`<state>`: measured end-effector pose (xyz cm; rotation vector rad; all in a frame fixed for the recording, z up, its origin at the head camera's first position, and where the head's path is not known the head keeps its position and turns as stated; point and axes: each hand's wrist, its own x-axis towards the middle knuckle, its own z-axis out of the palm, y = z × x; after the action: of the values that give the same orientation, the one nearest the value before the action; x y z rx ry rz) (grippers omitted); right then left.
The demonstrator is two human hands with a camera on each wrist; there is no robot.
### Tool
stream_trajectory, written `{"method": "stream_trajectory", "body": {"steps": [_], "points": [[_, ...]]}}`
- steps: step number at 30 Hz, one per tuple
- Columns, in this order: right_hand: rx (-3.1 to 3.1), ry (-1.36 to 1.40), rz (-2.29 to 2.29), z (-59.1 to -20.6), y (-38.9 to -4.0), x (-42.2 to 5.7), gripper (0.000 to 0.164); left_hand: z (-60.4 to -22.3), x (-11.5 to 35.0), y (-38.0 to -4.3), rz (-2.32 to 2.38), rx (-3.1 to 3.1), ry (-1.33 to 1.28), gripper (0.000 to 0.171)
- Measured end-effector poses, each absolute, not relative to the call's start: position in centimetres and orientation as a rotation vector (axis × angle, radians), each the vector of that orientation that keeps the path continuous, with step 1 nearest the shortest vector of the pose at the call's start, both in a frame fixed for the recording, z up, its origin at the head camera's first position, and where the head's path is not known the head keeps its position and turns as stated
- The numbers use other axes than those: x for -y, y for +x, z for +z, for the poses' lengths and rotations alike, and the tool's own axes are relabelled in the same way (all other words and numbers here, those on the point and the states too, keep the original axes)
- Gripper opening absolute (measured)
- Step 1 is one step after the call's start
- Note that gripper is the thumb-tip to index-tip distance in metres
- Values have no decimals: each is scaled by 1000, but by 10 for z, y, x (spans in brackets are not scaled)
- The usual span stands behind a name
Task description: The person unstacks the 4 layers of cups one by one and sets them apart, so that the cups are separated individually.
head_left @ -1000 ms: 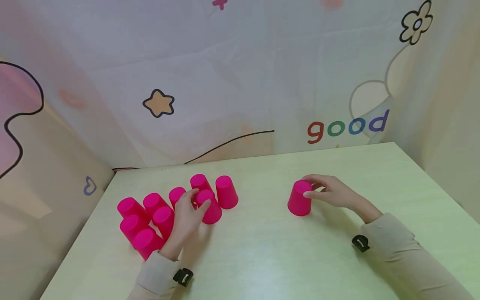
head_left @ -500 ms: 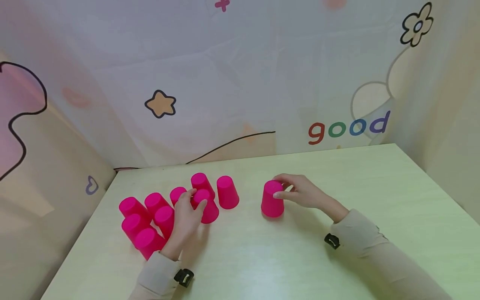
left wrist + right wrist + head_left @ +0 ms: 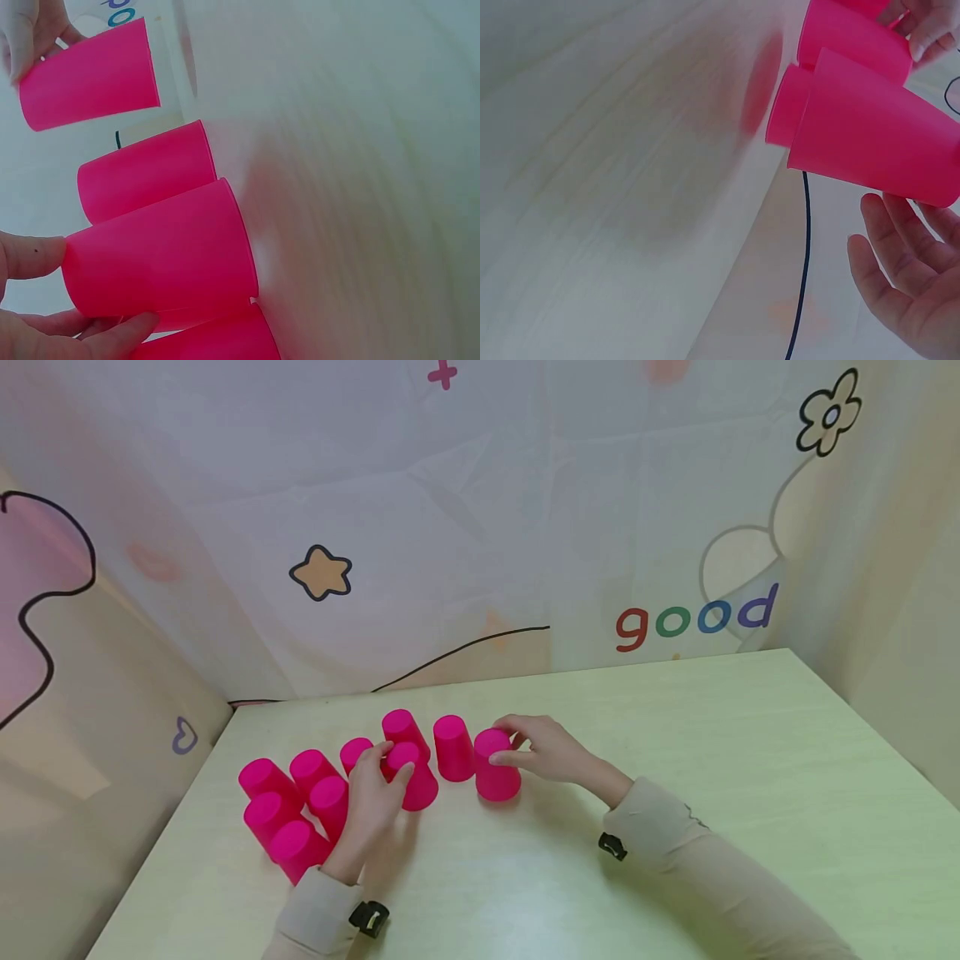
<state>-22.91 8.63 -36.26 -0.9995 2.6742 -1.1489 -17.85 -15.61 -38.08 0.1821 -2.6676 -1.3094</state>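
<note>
Head view, entry one: my right hand (image 3: 543,750) is holding an upside-down pink cup (image 3: 496,766) near the middle of the frame, thumb and fingers curled round its top, the cup standing on the pale green table (image 3: 675,793) just beside the next cup (image 3: 453,748) in the group. Entry two: my left hand (image 3: 372,793) is pinching a second upturned cup (image 3: 413,774) left of centre, fingers bent round its upper part. Entry three: seven more pink cups, all base-up, are crowding together toward the lower left of the frame, some touching. Entry four: the left wrist view is showing my fingertips (image 3: 34,256) pressing on the cup's base. Entry five: backdrop, a printed cloth (image 3: 480,527) with a star and the word "good". Progress, as I am judging it: the cups are nearly all gathered in one cluster, the right-hand one just arriving at its edge; nothing is stacked yet, so any building is remaining to do.
</note>
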Motion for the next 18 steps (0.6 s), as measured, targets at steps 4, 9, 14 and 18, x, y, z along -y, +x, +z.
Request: {"method": "stream_trajectory", "body": {"steps": [4, 9, 14, 18], "points": [[-2697, -977, -1085, -366, -228, -70, 43, -380, 156, -178, -1320, 2665, 184, 57], [-2703, -936, -1037, -369, -227, -52, 44, -380, 156, -177, -1316, 2659, 176, 57], [-2686, -947, -1039, -371, -225, -42, 42, -380, 155, -177, -1310, 2660, 187, 57], [-2670, -953, -1075, -373, -225, -37, 42, -380, 155, -177, -1314, 2659, 194, 57]]}}
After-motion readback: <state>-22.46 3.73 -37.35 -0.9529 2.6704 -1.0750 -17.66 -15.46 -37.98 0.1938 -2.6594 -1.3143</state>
